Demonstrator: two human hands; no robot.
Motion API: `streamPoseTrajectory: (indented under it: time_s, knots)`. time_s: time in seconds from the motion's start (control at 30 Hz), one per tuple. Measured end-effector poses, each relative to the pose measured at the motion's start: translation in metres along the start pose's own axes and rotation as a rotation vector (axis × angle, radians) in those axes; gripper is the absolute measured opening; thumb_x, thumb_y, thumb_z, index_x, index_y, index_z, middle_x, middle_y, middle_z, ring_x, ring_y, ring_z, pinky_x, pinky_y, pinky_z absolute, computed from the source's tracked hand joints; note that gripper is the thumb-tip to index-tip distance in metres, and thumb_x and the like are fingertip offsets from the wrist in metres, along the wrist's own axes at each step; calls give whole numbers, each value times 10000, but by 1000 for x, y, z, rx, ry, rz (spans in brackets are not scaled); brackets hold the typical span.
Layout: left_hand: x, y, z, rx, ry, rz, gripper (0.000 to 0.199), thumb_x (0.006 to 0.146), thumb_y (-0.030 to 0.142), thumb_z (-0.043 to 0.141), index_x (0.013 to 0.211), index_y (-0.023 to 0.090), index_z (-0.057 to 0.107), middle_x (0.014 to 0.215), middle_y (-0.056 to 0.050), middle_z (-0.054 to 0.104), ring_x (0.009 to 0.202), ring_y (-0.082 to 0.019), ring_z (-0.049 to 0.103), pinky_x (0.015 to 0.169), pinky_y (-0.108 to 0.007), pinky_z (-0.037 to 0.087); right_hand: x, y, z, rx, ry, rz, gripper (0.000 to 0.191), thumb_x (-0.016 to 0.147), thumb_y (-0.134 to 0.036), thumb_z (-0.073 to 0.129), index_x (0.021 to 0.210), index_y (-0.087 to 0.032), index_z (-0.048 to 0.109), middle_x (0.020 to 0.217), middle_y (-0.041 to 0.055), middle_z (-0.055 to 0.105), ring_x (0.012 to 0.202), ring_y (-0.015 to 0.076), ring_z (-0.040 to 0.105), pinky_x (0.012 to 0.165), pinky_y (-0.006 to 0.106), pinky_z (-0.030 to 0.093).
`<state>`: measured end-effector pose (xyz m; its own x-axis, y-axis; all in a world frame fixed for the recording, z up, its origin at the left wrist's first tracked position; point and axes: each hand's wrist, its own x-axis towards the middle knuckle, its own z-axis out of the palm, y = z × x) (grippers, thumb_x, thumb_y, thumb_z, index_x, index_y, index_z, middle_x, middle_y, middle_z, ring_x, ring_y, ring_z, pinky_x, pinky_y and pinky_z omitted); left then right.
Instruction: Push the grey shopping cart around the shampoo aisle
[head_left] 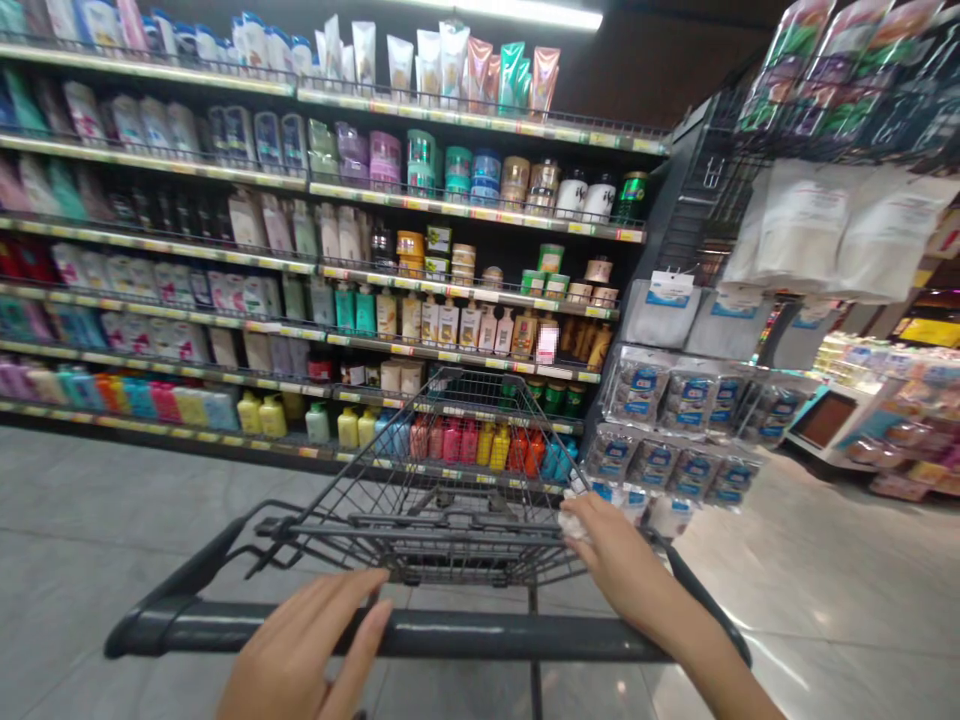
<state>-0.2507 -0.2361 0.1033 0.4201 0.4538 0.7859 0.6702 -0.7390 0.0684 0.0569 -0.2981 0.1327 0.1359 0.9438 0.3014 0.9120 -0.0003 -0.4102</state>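
A dark metal shopping cart stands in front of me, and its wire basket looks bare inside. Over its grey handle bar lies my left hand, open, the fingers stretched forward and the thumb apart. My right hand reaches past the bar to the basket's right rim. Its fingers are closed on a crumpled white tissue, which is pressed against or right beside the wire rim. Whether the tissue touches the wire is hard to make out.
Long store shelves with bottles, jars and tubes run across the front. At right, a rack end holds hanging packs and white bags, close to the cart's right side. Grey tiled floor shows left and right. Another display stands far right.
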Motion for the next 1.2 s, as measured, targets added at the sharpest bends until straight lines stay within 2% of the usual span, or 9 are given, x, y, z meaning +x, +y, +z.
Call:
streamPoseTrajectory:
  time_s: [0.1, 0.2, 0.33, 0.4, 0.53, 0.63, 0.83, 1.07, 1.2]
  knots:
    - [15, -28, -5, 75, -158, -215, 455, 889, 543, 352, 925, 220, 671, 908, -42, 726, 863, -233, 675, 804, -354, 513, 6, 16, -8, -5, -237, 82, 334, 859, -219, 508, 1179, -148, 566, 1212, 147, 606, 1144, 256, 558, 992, 399, 411]
    - [34, -51, -7, 125, -425, -393, 544, 855, 553, 345, 1094, 178, 658, 1089, -99, 695, 1039, -303, 636, 900, -440, 501, 4, 19, -8, -9, -313, 81, 376, 865, -233, 497, 1228, -144, 539, 1262, 151, 576, 1184, 251, 528, 1023, 389, 374]
    - [58, -57, -2, 23, -843, -360, 611, 793, 483, 461, 1328, 191, 505, 1411, -85, 479, 1311, -299, 431, 1079, -441, 365, 9, 16, 2, 56, -343, 20, 394, 863, -226, 494, 1245, -134, 526, 1269, 152, 558, 1188, 238, 523, 1028, 371, 365]
    - [66, -54, 2, -9, -963, -355, 624, 800, 432, 458, 1371, 181, 443, 1457, -91, 406, 1351, -283, 370, 1106, -430, 322, 14, 13, 8, 81, -336, -23, 378, 854, -208, 500, 1224, -139, 534, 1251, 150, 558, 1181, 236, 524, 1026, 371, 365]
    - [70, -50, 5, -7, -974, -339, 612, 810, 403, 449, 1381, 182, 428, 1443, -99, 432, 1329, -290, 405, 1108, -436, 316, 25, -1, 18, 122, -302, -101, 328, 842, -154, 506, 1165, -134, 560, 1167, 142, 577, 1136, 232, 540, 1001, 370, 389]
    - [68, -49, 7, -1, -949, -342, 613, 795, 409, 474, 1364, 181, 456, 1431, -104, 448, 1317, -296, 421, 1101, -429, 331, 37, -22, 31, 216, -294, -196, 322, 839, -134, 521, 1157, -148, 568, 1129, 114, 592, 1096, 204, 561, 986, 338, 407]
    - [65, -47, 8, -18, -935, -350, 629, 794, 435, 457, 1355, 151, 467, 1423, -119, 458, 1326, -286, 413, 1113, -423, 312, 60, -57, 55, 243, -344, -277, 512, 818, -157, 582, 1318, -121, 474, 1283, 151, 553, 1216, 237, 503, 1042, 368, 371]
    - [63, -56, 10, -76, -927, -377, 612, 797, 454, 432, 1341, 178, 490, 1415, -79, 478, 1332, -250, 411, 1127, -387, 287, 47, -33, 25, 66, -437, -256, 472, 801, -118, 572, 1271, -144, 540, 1258, 140, 592, 1174, 250, 544, 1013, 376, 397]
    - [69, -62, 15, -98, -887, -335, 561, 780, 424, 472, 1278, 179, 559, 1313, -76, 583, 1234, -259, 522, 1071, -375, 370, 35, -4, 4, -5, -459, -172, 461, 803, -126, 546, 1264, -151, 543, 1293, 140, 573, 1185, 247, 540, 1017, 373, 387]
